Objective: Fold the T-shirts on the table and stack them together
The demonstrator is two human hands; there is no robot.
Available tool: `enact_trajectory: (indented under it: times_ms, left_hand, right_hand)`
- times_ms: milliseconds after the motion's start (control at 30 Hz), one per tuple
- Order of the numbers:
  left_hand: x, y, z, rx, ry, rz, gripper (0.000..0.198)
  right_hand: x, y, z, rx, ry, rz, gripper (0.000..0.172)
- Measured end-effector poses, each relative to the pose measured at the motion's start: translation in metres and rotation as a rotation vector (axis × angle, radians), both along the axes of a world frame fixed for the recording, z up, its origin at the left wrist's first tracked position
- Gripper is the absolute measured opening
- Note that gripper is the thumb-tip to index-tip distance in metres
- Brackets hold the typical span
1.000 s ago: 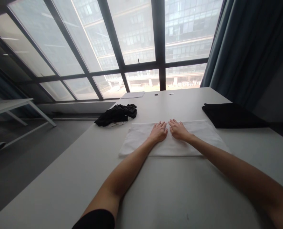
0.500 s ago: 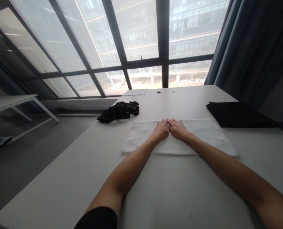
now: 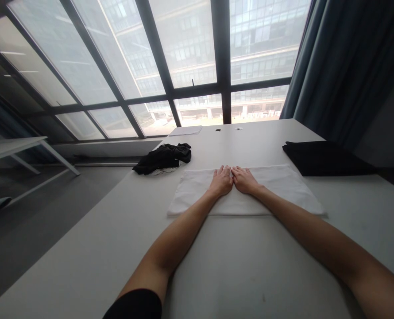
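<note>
A folded white cloth (image 3: 283,186) lies flat across the middle of the grey table (image 3: 237,266). My left hand (image 3: 221,181) rests palm down on its centre with the fingers stretched out. My right hand (image 3: 242,180) lies flat right beside it, fingers extended, the two hands nearly touching near the cloth's far edge. Neither hand holds anything.
A crumpled black garment (image 3: 164,158) lies at the table's left edge. A folded black cloth (image 3: 319,157) sits at the right. A sheet of paper (image 3: 185,130) lies at the far end by the window. Another table (image 3: 14,148) stands at the left; dark curtains (image 3: 346,66) hang at the right.
Both hands have slid a little closer together on the white cloth and stay flat. The view has shifted slightly.
</note>
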State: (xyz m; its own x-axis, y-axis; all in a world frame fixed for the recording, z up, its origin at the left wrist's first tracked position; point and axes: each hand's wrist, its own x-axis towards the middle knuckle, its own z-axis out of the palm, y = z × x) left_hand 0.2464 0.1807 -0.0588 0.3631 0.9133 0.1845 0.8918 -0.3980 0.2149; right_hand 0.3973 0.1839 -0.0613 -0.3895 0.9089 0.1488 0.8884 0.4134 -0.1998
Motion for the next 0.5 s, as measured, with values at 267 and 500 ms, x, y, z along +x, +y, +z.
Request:
enact_trajectory:
  times_ms: [267, 500]
  left_hand:
    - [0.001, -0.0025, 0.0008, -0.01, 0.079, 0.046, 0.057]
    - [0.0005, -0.0017, -0.0014, -0.002, 0.086, 0.048, 0.057]
  right_hand:
    - [-0.0005, 0.0001, -0.0033, 0.017, -0.008, -0.018, 0.055]
    - [-0.0002, 0.0007, -0.0037, 0.01, -0.046, -0.021, 0.056]
